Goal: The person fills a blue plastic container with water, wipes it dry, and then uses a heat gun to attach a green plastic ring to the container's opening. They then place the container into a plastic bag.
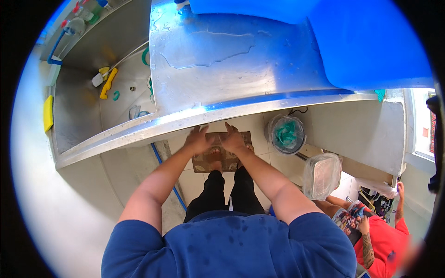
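Note:
Both of my arms reach forward below the front edge of a wet steel counter (222, 69). My left hand (198, 140) has its fingers apart and holds nothing. Beside it, my right hand (233, 140) is also empty, with its fingers spread. A small gap lies between the two hands. Under them, on the tiled floor, is a brown patterned mat (202, 163) with my feet on it. The hands are nearest to the counter's front rim, and their fingertips come close to it in the view.
Left is a steel sink (74, 102) holding a yellow-handled brush (108, 84). Large blue containers (371, 46) stand on the counter. Below are a lined bin (286, 134), a clear plastic tub (321, 176) and a blue hose (157, 153). A person in red (382, 243) is at lower right.

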### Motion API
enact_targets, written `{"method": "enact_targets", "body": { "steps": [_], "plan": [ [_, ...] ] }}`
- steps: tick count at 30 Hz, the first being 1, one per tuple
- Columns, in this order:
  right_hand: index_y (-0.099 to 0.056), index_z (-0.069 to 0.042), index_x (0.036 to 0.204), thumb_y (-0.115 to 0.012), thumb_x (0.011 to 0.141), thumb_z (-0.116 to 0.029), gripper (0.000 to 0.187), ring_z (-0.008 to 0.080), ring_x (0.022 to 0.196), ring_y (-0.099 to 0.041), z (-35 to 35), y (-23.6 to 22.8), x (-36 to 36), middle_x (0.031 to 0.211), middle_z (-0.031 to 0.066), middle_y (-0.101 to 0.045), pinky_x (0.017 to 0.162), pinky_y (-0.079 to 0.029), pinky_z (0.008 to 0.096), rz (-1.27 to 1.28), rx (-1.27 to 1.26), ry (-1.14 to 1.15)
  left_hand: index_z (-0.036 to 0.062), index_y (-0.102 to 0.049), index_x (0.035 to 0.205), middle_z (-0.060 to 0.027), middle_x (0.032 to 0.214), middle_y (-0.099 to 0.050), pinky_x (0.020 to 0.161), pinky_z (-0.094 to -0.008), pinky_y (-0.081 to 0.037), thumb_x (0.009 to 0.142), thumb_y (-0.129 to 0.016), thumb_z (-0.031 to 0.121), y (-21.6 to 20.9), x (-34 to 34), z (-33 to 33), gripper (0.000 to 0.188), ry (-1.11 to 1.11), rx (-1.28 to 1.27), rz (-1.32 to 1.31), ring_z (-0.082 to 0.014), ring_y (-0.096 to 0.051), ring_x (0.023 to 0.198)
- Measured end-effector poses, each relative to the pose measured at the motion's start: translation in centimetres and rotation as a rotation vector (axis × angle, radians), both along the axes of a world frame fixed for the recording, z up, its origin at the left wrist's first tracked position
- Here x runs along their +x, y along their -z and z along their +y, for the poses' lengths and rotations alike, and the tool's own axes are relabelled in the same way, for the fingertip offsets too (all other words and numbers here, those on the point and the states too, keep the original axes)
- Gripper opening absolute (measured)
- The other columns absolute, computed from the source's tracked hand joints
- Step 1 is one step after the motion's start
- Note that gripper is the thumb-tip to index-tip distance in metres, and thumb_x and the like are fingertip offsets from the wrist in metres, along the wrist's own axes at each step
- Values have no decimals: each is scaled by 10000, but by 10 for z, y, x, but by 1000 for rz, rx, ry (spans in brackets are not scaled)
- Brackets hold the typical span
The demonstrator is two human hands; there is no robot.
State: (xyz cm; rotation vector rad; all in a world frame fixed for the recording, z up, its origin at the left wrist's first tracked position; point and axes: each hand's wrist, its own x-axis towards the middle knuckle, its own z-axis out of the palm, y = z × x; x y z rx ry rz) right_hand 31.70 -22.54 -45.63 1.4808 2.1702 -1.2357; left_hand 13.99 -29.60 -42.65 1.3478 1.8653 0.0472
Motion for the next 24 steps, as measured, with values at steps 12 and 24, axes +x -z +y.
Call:
{"method": "enact_targets", "body": {
  "steps": [12, 24],
  "plan": [
    [-523, -59, 1396, -640, 904, -435, 629, 309, 1090, -659, 49, -185, 117, 1188, 187, -680, 937, -510, 383, 179, -106, -119, 99, -388, 1505, -301, 1542, -296, 1147, -460, -330, 890, -640, 497, -156, 26, -86, 775, 25, -61, -101, -468, -329, 1412],
    [-744, -47, 934, -733, 821, -253, 236, 291, 844, -706, 193, -356, 298, 900, 162, -727, 775, -550, 405, 290, 419, 230, 36, -628, 1264, -143, 1136, -685, 936, -351, -499, 898, -723, 190, -297, 117, 56, 409, -85, 846, -194, -244, -656, 1058]
  ]
}}
